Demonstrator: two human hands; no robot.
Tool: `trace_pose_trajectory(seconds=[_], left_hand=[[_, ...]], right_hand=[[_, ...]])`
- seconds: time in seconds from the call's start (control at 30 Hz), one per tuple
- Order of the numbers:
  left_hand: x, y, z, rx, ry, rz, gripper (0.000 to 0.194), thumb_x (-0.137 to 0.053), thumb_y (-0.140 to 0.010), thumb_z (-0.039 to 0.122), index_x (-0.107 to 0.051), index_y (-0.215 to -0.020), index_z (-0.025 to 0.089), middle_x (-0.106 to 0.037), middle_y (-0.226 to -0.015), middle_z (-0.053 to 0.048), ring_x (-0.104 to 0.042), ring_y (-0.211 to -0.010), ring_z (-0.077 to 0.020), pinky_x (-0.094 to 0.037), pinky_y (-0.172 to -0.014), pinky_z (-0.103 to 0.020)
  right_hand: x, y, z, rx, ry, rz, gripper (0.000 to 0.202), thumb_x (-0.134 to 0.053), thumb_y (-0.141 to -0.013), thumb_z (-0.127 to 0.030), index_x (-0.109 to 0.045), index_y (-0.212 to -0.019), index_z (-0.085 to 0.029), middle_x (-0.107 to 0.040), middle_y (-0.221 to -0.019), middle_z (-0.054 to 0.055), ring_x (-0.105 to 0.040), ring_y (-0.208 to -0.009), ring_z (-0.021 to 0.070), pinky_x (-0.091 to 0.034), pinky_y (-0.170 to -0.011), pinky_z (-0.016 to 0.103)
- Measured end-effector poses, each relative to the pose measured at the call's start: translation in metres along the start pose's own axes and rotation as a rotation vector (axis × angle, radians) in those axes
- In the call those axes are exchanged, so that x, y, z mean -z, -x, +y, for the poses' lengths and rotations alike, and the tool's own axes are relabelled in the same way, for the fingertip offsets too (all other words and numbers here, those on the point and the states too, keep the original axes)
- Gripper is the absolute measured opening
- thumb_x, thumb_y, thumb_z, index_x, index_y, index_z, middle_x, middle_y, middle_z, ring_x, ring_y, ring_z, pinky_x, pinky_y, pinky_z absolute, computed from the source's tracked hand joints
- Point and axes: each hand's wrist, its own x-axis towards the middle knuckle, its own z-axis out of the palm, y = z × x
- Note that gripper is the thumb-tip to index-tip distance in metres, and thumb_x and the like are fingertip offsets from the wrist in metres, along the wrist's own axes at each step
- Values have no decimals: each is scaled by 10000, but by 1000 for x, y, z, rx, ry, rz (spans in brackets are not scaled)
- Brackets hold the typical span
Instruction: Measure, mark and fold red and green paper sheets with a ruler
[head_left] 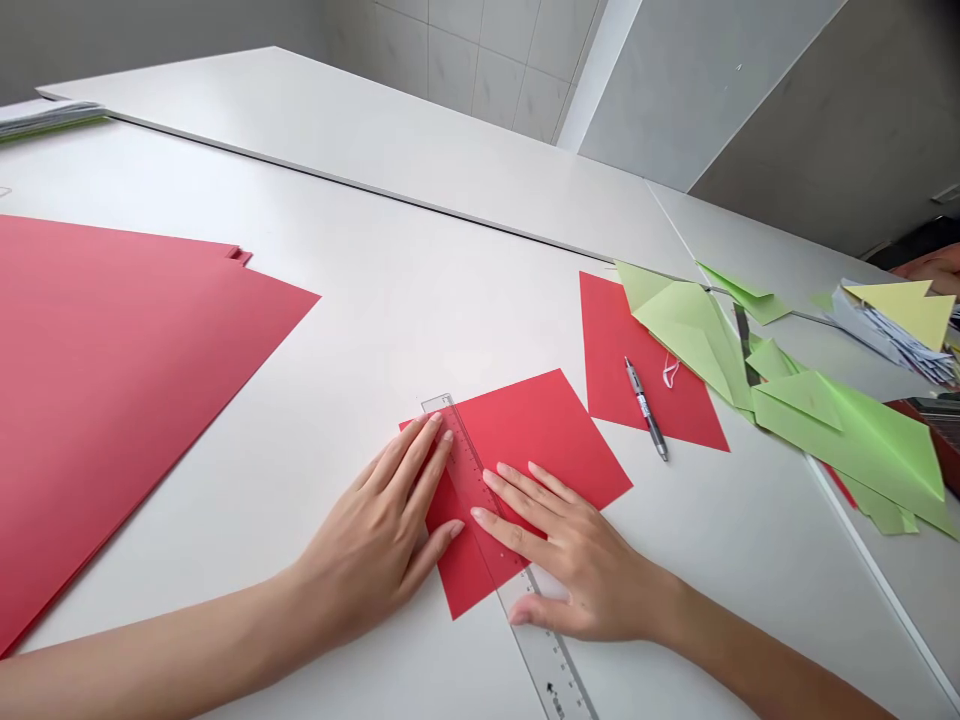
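A clear plastic ruler (pixel 544 650) lies slantwise across a red sheet of paper (pixel 551 425) on the white table. My left hand (pixel 390 515) rests flat near the ruler's far end, its fingertips on the ruler and the sheet's left part. Lying spread over the ruler's right edge and the paper is my right hand (pixel 559 550), its thumb touching the ruler below the sheet. Neither hand is wrapped round anything. Part of the sheet's left edge is hidden under my left fingers.
A stack of large red sheets (pixel 135 380) covers the left side. To the right, a pen (pixel 646 410) lies partly on another red sheet (pixel 611 335). Folded green papers (pixel 847 420) and a yellow paper (pixel 904 310) are farther right. Papers (pixel 45 118) sit at the far left.
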Motion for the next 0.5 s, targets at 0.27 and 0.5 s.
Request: trace_pose_trajectory(seconds=[0.27, 0.5], left_hand=[[5, 4, 7, 35, -11, -50, 719, -355, -1006, 513, -261, -1526, 24, -317, -1576, -194, -276, -1471, -329, -311, -1143, -405], [9, 1, 5, 42, 52, -98, 729, -359, -1008, 506, -246, -1524, 4, -260, -1599, -195, -191, -1503, -315, -210, -1194, -383]], right_hand=[[1, 10, 1, 47, 15, -6, 690, -492, -979, -526, -362, -1527, -127, -243, -1633, 140, -104, -1537, 279, -279, -1206, 539], [-1, 16, 2, 65, 13, 42, 668, -442, -990, -559, -412, -1504, -134, -300, -1613, 145, -188, -1519, 308, -320, -1189, 531]])
